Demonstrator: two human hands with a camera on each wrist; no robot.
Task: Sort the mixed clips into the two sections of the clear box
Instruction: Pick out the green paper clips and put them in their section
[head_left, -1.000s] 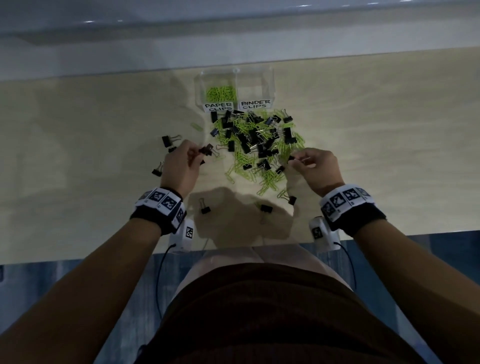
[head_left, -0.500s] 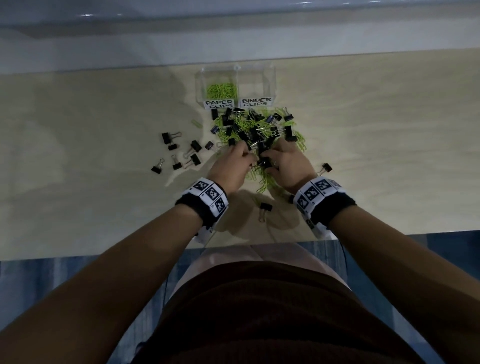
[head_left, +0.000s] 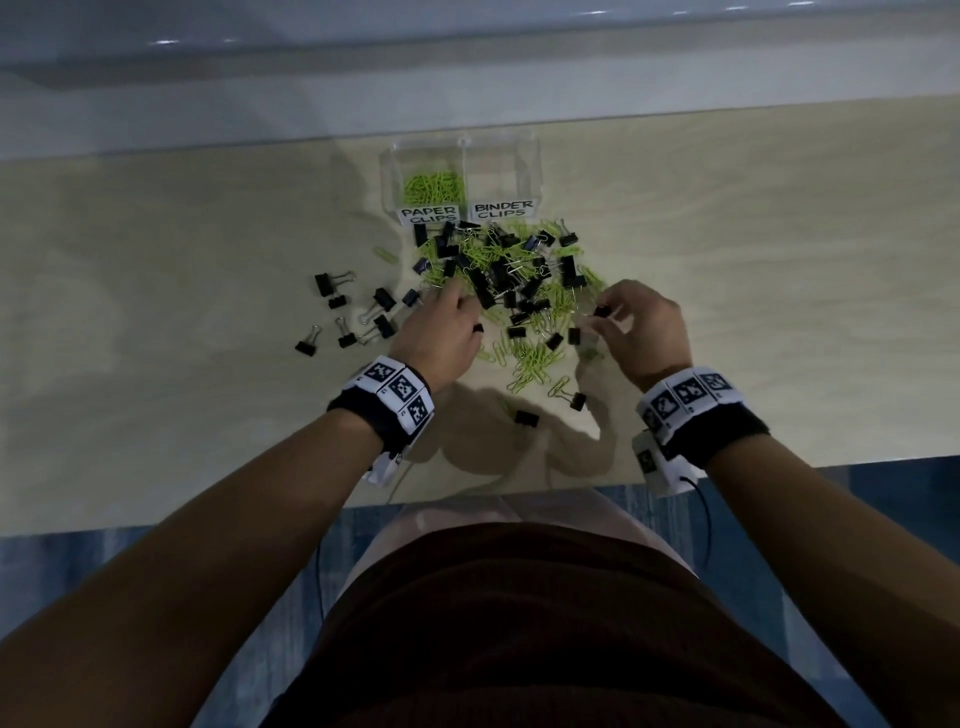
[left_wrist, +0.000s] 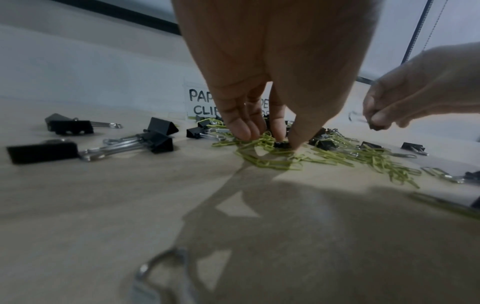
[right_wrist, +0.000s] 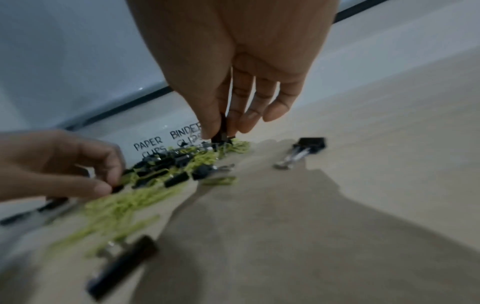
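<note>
The clear box (head_left: 530, 171) stands at the back of the table, with green paper clips (head_left: 434, 187) in its left section, labelled PAPER CLIPS. In front of it lies the mixed pile (head_left: 511, 275) of black binder clips and green paper clips. My left hand (head_left: 465, 319) is at the pile's near left edge. There it pinches a small black binder clip (left_wrist: 281, 144) between thumb and fingertips, low on the table. My right hand (head_left: 602, 317), at the pile's right edge, pinches another black binder clip (right_wrist: 222, 131) just above the table.
Several black binder clips (head_left: 358, 317) lie apart on the table to the left of the pile. A few more (head_left: 525, 417) lie near the front edge, between my wrists. The section labelled BINDER CLIPS (head_left: 501, 208) shows no clips inside. The table's far edge is close behind the box.
Half a second ago both hands were close together at the pile's near edge. Now they have parted, the right hand moving right with a binder clip, the left moving left.
</note>
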